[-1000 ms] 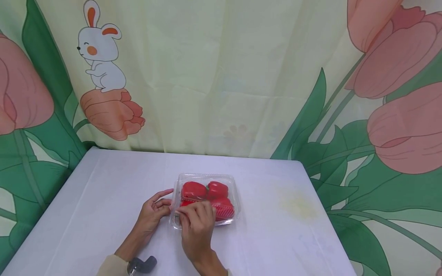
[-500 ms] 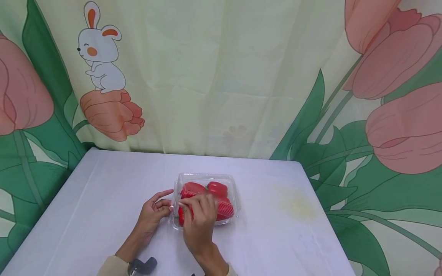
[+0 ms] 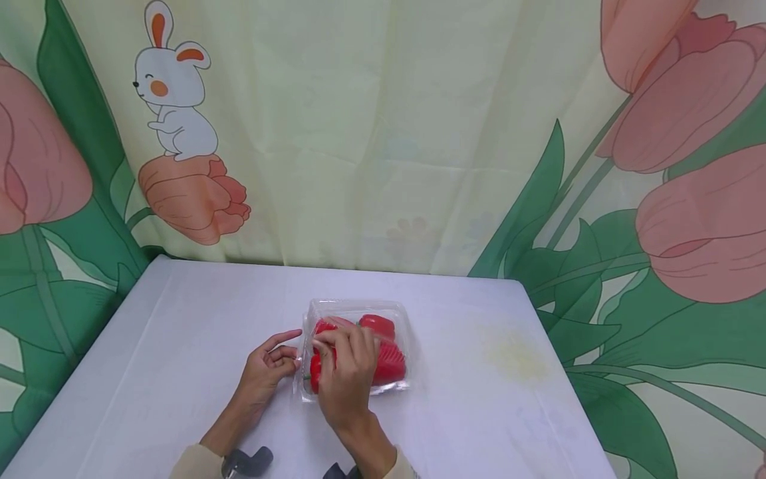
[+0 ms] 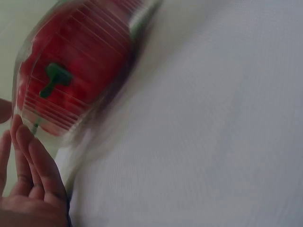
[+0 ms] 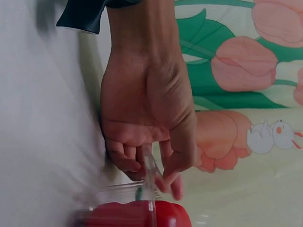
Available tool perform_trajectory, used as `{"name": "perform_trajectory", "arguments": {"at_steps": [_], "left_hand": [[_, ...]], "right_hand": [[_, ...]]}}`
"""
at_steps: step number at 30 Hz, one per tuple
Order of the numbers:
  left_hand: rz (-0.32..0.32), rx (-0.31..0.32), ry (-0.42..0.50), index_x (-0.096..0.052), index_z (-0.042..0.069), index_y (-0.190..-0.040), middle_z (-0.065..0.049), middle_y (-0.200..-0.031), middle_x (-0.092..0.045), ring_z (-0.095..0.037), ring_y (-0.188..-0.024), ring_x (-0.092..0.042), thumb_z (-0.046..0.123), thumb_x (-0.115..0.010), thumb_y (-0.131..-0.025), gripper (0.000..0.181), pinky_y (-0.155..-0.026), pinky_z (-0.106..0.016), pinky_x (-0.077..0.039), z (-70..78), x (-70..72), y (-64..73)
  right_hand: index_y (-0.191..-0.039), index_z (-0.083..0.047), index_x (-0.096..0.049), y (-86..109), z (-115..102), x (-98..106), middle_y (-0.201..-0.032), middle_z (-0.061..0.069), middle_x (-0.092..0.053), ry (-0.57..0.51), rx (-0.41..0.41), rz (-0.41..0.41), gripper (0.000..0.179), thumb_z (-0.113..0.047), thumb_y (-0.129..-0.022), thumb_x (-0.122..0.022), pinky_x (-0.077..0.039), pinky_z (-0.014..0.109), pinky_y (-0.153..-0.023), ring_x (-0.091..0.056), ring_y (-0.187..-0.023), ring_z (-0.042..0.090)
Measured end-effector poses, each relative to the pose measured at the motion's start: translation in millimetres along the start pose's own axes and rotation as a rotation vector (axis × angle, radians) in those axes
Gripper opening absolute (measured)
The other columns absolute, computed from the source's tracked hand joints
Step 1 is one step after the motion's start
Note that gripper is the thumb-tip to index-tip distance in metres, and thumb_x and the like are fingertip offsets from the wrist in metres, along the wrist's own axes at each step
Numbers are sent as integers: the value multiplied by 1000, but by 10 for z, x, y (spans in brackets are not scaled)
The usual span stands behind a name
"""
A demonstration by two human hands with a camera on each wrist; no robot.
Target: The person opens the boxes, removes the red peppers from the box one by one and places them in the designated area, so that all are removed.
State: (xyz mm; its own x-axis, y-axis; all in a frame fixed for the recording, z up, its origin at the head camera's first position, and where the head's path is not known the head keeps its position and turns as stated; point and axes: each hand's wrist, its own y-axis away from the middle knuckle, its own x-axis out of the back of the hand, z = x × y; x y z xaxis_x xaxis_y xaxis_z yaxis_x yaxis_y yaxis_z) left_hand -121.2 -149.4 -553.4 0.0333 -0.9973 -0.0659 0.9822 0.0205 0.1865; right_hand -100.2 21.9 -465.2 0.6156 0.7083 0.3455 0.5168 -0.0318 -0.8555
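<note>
A clear plastic clamshell box (image 3: 409, 332) holding several red bell peppers (image 3: 378, 324) lies near the middle of the white table. My right hand (image 3: 347, 372) is over the box's left front part. Its thumb and fingers pinch the edge of the clear lid (image 5: 150, 189), as the right wrist view shows. The lid is tilted up over the peppers. My left hand (image 3: 263, 372) is at the box's left side, its extended fingertips touching the plastic. In the left wrist view, its fingers (image 4: 45, 163) are fairly straight beside the ridged wall, behind which a pepper's green stem (image 4: 57, 75) shows.
The white table (image 3: 479, 399) ends at a back edge in front of a curtain (image 3: 383, 133) printed with tulips and a rabbit. Dark wrist straps with camera mounts (image 3: 247, 462) sit at both cuffs.
My right hand has moved slightly up and away with the lid's edge, and the lid has risen. The left hand and the box have stayed nearly still.
</note>
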Motion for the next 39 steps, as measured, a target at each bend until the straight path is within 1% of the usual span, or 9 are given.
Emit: {"name": "perform_trajectory", "arguments": {"at_steps": [4, 8, 12, 17, 20, 24, 29, 34, 39], "left_hand": [[-18, -17, -20, -59, 10, -147, -8, -104, -73, -15, -89, -71, -1, -74, -93, 58, -86, -19, -61, 2, -21, -7], [-7, -12, -39, -62, 14, -145, -8, -104, -73, -15, -89, -71, -1, -73, -93, 55, -85, -18, -61, -8, -34, -10], [0, -11, -48, -62, 13, -146, -9, -104, -73, -15, -89, -70, -2, -72, -93, 56, -83, -18, -61, -11, -33, -8], [-8, -12, -46, -61, 14, -146, -13, -107, -72, -15, -89, -69, -1, -73, -94, 56, -83, -18, -60, -15, -30, -14], [-5, -6, -48, -61, 14, -146, -13, -108, -72, -15, -90, -69, 0, -73, -94, 56, -83, -18, -60, -23, -27, -22], [6, 1, -55, -62, 16, -146, -9, -106, -72, -16, -90, -70, 1, -73, -94, 55, -83, -18, -61, -34, -31, -30], [7, 5, -47, -62, 17, -144, -7, -104, -72, -17, -89, -70, 0, -73, -94, 54, -82, -20, -61, -47, -41, -41], [5, -4, -49, -62, 16, -145, -8, -104, -72, -16, -88, -69, -1, -72, -93, 55, -80, -19, -61, -40, -40, -30], [-2, -17, -49, -62, 16, -145, -9, -104, -71, -16, -88, -69, -2, -71, -94, 54, -81, -19, -62, -39, -39, -21]], "right_hand": [[-103, -15, -79, -117, 9, -3, -101, 1, -74, 25, 24, 8, 26, -20, -81, -93, -54, 32, -83, -64, -96, 13], [-100, -15, -80, -224, 47, -22, -100, 1, -75, 53, 53, -15, 23, -24, -83, -91, -51, 29, -81, -65, -95, 13], [-98, -16, -81, -292, 84, -57, -99, 0, -75, 72, 100, -38, 22, -27, -83, -92, -48, 27, -79, -65, -94, 13], [-98, -16, -82, -389, 125, -100, -99, 1, -74, 82, 127, -57, 19, -29, -86, -89, -45, 28, -79, -64, -93, 13], [-99, -16, -83, -448, 156, -121, -99, 1, -75, 90, 137, -64, 19, -31, -88, -87, -45, 29, -79, -64, -94, 14], [-100, -16, -83, -521, 201, -142, -99, 1, -75, 86, 135, -66, 20, -29, -86, -89, -45, 31, -79, -64, -94, 14], [-100, -15, -83, -611, 276, -133, -99, 3, -74, 89, 106, -63, 22, -24, -82, -93, -44, 36, -80, -64, -94, 17], [-101, -16, -82, -666, 370, -101, -102, 3, -75, 83, 74, -72, 21, -23, -84, -91, -43, 38, -82, -63, -97, 19], [-100, -16, -82, -705, 475, -87, -100, 3, -75, 77, 68, -60, 18, -20, -84, -91, -42, 40, -83, -62, -98, 20]]}}
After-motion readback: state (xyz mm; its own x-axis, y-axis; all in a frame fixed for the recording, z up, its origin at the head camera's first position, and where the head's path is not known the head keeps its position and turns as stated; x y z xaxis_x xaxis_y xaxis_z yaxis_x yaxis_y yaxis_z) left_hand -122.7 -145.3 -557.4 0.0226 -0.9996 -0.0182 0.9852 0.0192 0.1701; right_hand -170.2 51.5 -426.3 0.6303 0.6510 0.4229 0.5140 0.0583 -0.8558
